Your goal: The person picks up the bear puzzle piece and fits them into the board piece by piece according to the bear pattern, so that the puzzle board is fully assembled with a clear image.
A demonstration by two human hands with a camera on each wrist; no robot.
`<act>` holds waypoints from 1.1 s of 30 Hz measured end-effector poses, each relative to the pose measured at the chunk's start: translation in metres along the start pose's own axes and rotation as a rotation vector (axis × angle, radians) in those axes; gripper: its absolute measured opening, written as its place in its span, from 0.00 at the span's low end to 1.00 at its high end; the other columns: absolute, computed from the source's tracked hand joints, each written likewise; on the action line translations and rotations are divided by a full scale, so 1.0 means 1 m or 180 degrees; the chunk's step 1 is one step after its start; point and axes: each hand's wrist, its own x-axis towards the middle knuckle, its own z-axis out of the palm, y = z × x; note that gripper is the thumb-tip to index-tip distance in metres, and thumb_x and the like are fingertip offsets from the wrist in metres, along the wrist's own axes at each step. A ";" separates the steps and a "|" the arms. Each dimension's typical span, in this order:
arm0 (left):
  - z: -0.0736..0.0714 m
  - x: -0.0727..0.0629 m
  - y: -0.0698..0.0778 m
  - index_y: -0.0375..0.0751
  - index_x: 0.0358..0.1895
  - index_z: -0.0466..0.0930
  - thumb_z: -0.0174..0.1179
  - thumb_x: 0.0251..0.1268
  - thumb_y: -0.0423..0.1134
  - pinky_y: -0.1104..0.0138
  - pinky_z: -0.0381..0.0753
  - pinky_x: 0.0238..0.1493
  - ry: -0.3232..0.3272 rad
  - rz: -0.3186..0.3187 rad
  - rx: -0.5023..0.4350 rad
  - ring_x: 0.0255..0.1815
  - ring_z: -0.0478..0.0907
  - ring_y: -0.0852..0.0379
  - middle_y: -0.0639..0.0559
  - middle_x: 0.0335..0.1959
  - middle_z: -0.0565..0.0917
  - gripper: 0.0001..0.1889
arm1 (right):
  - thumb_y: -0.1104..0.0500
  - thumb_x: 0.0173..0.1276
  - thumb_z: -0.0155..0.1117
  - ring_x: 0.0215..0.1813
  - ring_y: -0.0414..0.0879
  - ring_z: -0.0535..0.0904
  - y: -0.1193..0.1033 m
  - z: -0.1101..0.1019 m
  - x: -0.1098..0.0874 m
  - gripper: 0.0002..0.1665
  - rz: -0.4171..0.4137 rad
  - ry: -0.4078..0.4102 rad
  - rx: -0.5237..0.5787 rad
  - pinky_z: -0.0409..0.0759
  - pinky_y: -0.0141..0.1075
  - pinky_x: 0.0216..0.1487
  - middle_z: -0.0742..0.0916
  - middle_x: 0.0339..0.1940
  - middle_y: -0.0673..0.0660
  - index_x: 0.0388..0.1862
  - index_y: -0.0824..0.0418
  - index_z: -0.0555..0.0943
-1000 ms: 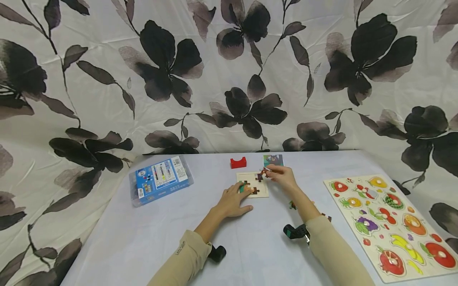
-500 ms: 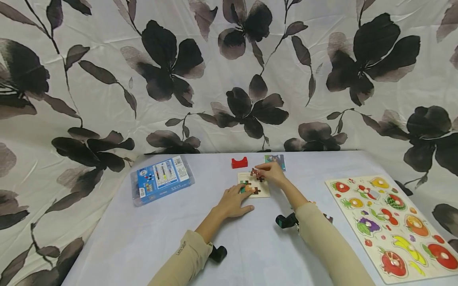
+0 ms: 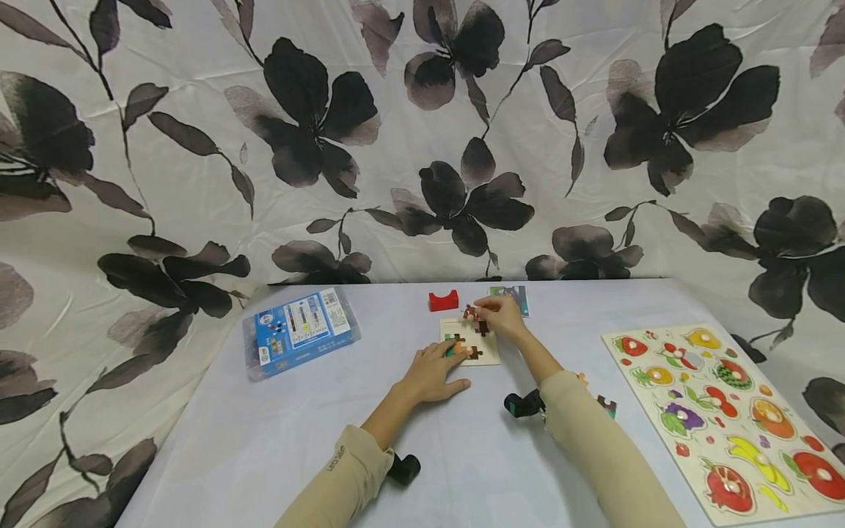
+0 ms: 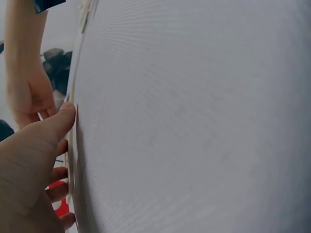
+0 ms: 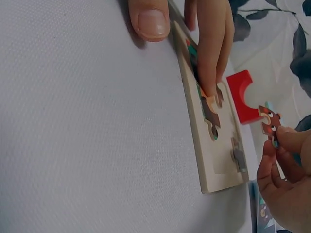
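Observation:
A jigsaw piece [image 5: 270,121] with a brown animal face is pinched between thumb and fingers of my right hand [image 3: 502,317], raised over the far side of the puzzle board [image 5: 199,160]. This pale wooden tray has a raised rim, and several pieces lie in it. One dark piece [image 5: 238,154] sits on its own near the right end. My left hand [image 3: 430,374] rests with extended fingers on the board's left part, over pieces lying there, its thumb out on the white cloth. In the left wrist view, the left hand [image 4: 34,150] lies along the board's edge.
Behind the board stands a red arched block [image 3: 443,300], with a picture card [image 3: 510,299] right of it. A blue boxed set [image 3: 302,334] lies left; a fruit peg board [image 3: 726,418] lies right. Loose pieces [image 3: 606,405] lie by the right sleeve.
My right hand has moved left with the jigsaw piece, from the board's far right corner to over its far edge. The left hand has stayed on the board.

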 end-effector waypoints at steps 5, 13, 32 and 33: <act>-0.002 0.000 0.000 0.52 0.68 0.67 0.52 0.65 0.60 0.48 0.62 0.63 -0.0015 0.0002 -0.0029 0.69 0.59 0.43 0.45 0.71 0.61 0.31 | 0.66 0.65 0.60 0.40 0.55 0.83 0.002 0.003 0.002 0.12 -0.0022 0.0003 -0.0036 0.76 0.29 0.31 0.86 0.40 0.67 0.45 0.71 0.82; -0.002 -0.002 0.001 0.51 0.68 0.67 0.52 0.64 0.60 0.48 0.63 0.62 0.0033 0.0044 -0.0035 0.68 0.60 0.43 0.45 0.70 0.62 0.31 | 0.69 0.64 0.59 0.34 0.50 0.83 0.007 0.012 0.009 0.10 -0.0317 -0.0141 -0.0341 0.74 0.29 0.29 0.87 0.36 0.65 0.41 0.72 0.83; 0.001 -0.002 0.000 0.51 0.68 0.67 0.51 0.64 0.61 0.50 0.65 0.61 0.0053 0.0042 0.0034 0.68 0.61 0.45 0.45 0.70 0.62 0.32 | 0.66 0.62 0.61 0.50 0.61 0.78 0.014 0.001 -0.001 0.18 -0.0620 -0.0295 -0.1013 0.72 0.52 0.54 0.82 0.50 0.70 0.51 0.73 0.79; 0.001 -0.002 0.000 0.51 0.68 0.67 0.51 0.64 0.62 0.50 0.65 0.61 0.0055 0.0041 0.0027 0.68 0.61 0.45 0.45 0.70 0.62 0.32 | 0.67 0.61 0.62 0.49 0.61 0.78 0.015 -0.001 -0.003 0.18 -0.0649 -0.0313 -0.1037 0.74 0.51 0.51 0.82 0.49 0.70 0.50 0.74 0.80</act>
